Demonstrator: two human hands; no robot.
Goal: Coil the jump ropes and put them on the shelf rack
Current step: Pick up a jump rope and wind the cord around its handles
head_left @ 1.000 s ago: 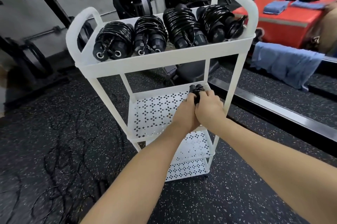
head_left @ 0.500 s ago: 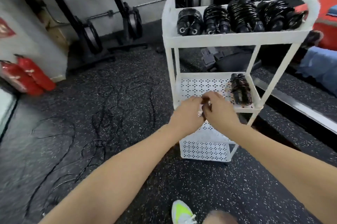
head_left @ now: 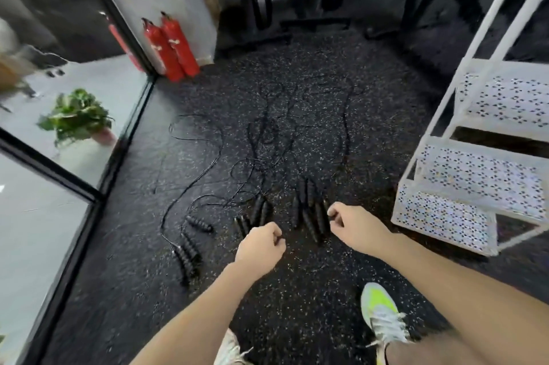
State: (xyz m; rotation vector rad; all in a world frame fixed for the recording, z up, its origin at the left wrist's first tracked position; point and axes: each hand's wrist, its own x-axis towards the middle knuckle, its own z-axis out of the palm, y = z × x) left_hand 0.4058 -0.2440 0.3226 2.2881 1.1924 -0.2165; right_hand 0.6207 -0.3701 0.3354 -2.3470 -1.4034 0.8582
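Now my left hand (head_left: 261,242) and right hand (head_left: 353,226) hover loosely curled, holding nothing, above the uncoiled ropes (head_left: 309,210) beside the rack (head_left: 445,216).

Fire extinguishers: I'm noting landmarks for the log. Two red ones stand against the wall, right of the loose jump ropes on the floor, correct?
Not quite. In the head view the two red fire extinguishers stand against the wall, but left of the loose jump ropes on the floor, not right.
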